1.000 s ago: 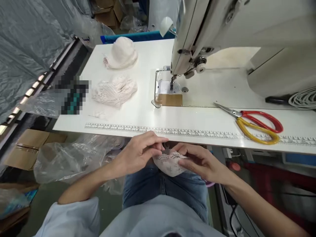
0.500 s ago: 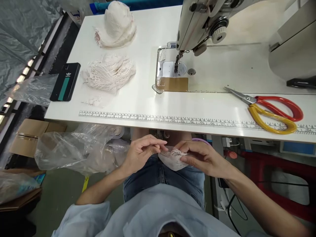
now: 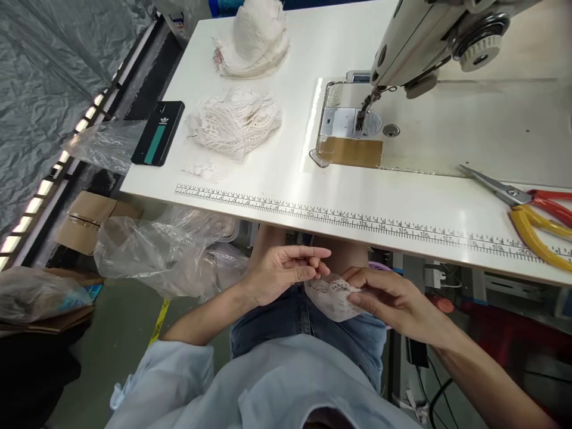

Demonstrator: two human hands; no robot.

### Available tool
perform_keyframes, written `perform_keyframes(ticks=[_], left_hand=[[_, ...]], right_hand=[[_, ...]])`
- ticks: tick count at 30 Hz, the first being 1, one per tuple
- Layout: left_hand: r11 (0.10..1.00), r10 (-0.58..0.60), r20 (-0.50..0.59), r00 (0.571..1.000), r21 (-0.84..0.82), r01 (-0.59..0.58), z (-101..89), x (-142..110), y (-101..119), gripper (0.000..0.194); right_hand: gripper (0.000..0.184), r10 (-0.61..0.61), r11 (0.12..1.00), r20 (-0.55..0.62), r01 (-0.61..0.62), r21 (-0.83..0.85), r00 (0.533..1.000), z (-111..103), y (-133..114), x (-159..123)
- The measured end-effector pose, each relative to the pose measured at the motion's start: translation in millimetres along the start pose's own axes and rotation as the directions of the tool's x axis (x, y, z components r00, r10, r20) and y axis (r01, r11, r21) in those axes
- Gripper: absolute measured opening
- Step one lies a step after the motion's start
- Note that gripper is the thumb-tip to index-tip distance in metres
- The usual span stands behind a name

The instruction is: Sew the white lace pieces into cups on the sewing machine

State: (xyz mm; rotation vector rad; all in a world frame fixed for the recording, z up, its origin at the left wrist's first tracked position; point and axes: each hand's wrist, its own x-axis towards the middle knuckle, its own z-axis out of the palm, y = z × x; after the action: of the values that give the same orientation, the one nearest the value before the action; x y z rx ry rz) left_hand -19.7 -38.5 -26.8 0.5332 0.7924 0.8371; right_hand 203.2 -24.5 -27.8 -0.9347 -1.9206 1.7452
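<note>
Over my lap, my right hand (image 3: 393, 301) pinches the upper right edge of a small white cup-shaped fabric piece (image 3: 333, 304) with a lace edge. Dark stitching shows along that edge. Just left of it is my left hand (image 3: 286, 271), its index finger stretched out while the thumb and other fingers curl together near the fabric. Whatever sits between those fingertips, if anything, is too small to make out. Ahead on the white table (image 3: 268, 182) lie a bunch of white lace pieces (image 3: 236, 122) and a stack of white fabric cups (image 3: 259, 39).
A sewing machine (image 3: 415, 53) stands at the right, its needle over the metal plate. Scissors (image 3: 518, 196) with red and yellow handles lie near the front edge. A black phone (image 3: 158, 134) rests at the left corner. Below are clear plastic bags (image 3: 156, 256) and a cardboard box (image 3: 89, 220).
The view has shifted, so the table and machine appear further right. My left hand's fingertips have moved slightly away from the fabric; my right hand keeps its pinch.
</note>
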Motion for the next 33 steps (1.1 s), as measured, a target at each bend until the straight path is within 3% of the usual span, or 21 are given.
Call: perform_keyframes(ticks=[9, 33], left_hand=[[0.994, -0.082, -0.101, 0.991, -0.074, 0.075, 2.6, 5.6, 2.0, 0.031], [0.980, -0.113, -0.077, 0.991, -0.170, 0.099, -5.3, 11.7, -4.0, 0.033]], right_hand=[[0.016, 0.040, 0.999, 0.025, -0.040, 0.019, 0.999, 1.4, -1.3, 2.0], [0.014, 0.049, 0.996, 0.040, -0.052, 0.079, 0.998, 2.9, 1.3, 3.6]])
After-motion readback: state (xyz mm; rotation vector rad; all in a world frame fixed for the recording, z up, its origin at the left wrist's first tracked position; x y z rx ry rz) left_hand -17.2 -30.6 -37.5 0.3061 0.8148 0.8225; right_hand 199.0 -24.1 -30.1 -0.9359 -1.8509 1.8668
